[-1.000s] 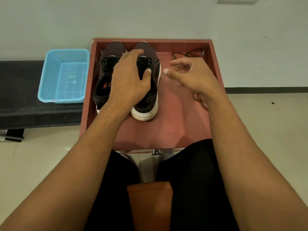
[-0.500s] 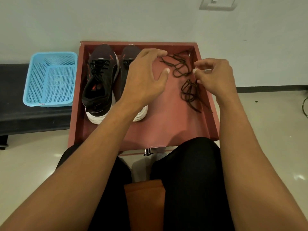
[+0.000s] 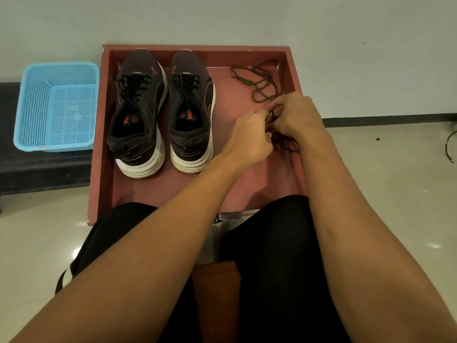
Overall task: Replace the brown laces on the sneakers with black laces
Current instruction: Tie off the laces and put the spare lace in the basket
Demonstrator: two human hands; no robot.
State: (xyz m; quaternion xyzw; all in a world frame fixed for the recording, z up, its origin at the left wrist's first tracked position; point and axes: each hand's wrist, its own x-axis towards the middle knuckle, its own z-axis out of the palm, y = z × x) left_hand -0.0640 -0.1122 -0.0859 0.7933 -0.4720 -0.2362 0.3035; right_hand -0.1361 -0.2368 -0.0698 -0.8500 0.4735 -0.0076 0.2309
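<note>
Two dark sneakers with white soles stand side by side in the left half of a red-brown tray [image 3: 158, 194], the left sneaker [image 3: 138, 115] and the right sneaker [image 3: 191, 112], both threaded with black laces. One loose brown lace [image 3: 259, 81] lies in the tray's far right corner. A second brown lace [image 3: 282, 141] is bunched at the right side. My left hand [image 3: 249, 137] and my right hand [image 3: 296, 117] meet over that bunch, and both pinch it between curled fingers. Most of the bunch is hidden under my hands.
A light blue plastic basket [image 3: 57, 107] sits on a black bench [image 3: 37, 169] left of the tray. The tray backs onto a white wall. My knees in black trousers are at the tray's near edge. A dark cable [image 3: 450, 147] lies on the floor at far right.
My left hand left the right sneaker and moved right across the tray to join my right hand on the nearer brown lace. The sneakers now stand uncovered.
</note>
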